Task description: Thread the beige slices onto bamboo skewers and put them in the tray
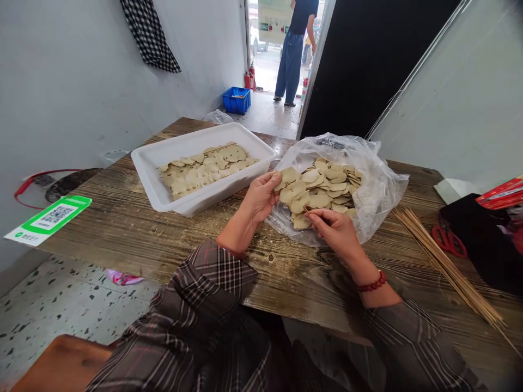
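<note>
Thin pale slices sit heaped in the plastic bag on the counter, probably light, bendy and easy to tear, so I'd pinch edges gently. The left hand has its fingers closed on a slice; the right hand pinches a thin stick.

2 forearms stretch forward, the left hand and right hand each pinching with bent fingers.
</note>
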The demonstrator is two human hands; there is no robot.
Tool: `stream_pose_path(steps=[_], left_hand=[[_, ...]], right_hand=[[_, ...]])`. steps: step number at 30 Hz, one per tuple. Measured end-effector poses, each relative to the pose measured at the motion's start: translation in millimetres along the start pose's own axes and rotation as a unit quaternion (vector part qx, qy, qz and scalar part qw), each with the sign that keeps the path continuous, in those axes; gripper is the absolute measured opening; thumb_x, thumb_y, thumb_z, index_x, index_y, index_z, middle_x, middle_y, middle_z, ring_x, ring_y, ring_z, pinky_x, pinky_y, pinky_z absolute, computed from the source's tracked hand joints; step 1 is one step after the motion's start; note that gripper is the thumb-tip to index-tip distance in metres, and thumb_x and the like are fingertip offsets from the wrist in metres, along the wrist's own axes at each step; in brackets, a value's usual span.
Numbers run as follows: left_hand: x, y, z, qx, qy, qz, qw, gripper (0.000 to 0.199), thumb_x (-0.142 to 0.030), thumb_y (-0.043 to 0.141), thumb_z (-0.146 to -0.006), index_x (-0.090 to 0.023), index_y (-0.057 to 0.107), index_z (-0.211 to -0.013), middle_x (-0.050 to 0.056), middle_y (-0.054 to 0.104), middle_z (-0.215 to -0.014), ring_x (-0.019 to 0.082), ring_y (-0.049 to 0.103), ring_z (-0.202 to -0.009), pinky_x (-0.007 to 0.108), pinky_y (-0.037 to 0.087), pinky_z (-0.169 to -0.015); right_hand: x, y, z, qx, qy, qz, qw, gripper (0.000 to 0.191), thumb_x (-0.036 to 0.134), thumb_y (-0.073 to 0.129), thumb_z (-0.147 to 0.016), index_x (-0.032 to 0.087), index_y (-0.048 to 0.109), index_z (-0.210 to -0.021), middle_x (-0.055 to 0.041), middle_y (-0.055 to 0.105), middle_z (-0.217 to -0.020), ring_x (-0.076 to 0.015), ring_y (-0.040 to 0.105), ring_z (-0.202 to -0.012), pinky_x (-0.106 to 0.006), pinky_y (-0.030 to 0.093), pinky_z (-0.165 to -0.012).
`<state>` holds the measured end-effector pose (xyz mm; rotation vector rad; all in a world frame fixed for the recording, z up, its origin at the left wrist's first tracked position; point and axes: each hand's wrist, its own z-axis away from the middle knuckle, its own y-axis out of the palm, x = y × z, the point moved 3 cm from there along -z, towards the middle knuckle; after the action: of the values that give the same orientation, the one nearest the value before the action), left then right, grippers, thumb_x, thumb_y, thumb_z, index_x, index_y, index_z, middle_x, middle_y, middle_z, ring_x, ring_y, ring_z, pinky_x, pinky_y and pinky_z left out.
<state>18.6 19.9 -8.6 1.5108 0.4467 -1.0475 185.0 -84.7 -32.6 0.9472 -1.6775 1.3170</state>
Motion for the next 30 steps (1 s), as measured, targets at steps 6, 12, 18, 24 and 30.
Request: stream_pose_path(steps=[6,12,18,24,30], left_hand=[[4,2.0,0,0.015,0.019,-0.018,1.000,0.028,-0.025,0.078,-0.070,-0.012,0.068,-0.092,0.004,0.073,-0.080,0.013,0.067,-0.067,0.020,0.052,-0.059],[10,5.0,0,0.018,0.014,-0.018,1.000,0.025,-0.024,0.079,-0.068,-0.012,0.069,-0.086,0.002,0.071,-0.075,0.009,0.061,-0.060,0.019,0.050,-0.058],[7,3.1,0,0.032,0.002,-0.001,0.999,0.027,-0.023,0.074,-0.076,-0.012,0.069,-0.100,0.005,0.073,-0.088,0.010,0.065,-0.067,0.020,0.052,-0.061],[15,6.7,2,0.076,-0.070,0.033,0.994,0.031,-0.032,0.067,-0.084,-0.010,0.067,-0.105,0.012,0.074,-0.094,0.016,0.070,-0.080,0.025,0.057,-0.070],[19,15.1,8,0.068,-0.060,0.039,0.995,0.022,-0.020,0.069,-0.081,-0.010,0.068,-0.100,0.010,0.074,-0.092,0.016,0.071,-0.077,0.026,0.059,-0.073]], right_hand=[[-1,-1,0,-0.032,-0.036,0.012,0.999,0.029,0.040,0.061,-0.085,0.016,0.076,-0.086,-0.0020,0.064,-0.064,-0.0103,0.050,-0.048,-0.023,0.040,-0.046],[0,0,0,-0.039,-0.042,0.025,0.998,0.027,0.038,0.060,-0.085,0.016,0.076,-0.086,-0.0025,0.065,-0.065,-0.0106,0.050,-0.049,-0.023,0.039,-0.046],[2,1,0,-0.027,-0.012,-0.019,0.999,0.031,0.043,0.061,-0.084,0.016,0.076,-0.087,-0.0006,0.062,-0.061,-0.0084,0.047,-0.043,-0.022,0.035,-0.043],[0,3,0,-0.023,0.025,-0.089,0.996,0.036,0.048,0.062,-0.083,0.015,0.075,-0.089,0.0004,0.060,-0.060,-0.0074,0.046,-0.042,-0.021,0.032,-0.041],[2,4,-1,-0.026,0.007,-0.058,0.998,0.035,0.047,0.062,-0.083,0.015,0.075,-0.086,0.0006,0.059,-0.059,-0.0082,0.047,-0.043,-0.021,0.034,-0.043]])
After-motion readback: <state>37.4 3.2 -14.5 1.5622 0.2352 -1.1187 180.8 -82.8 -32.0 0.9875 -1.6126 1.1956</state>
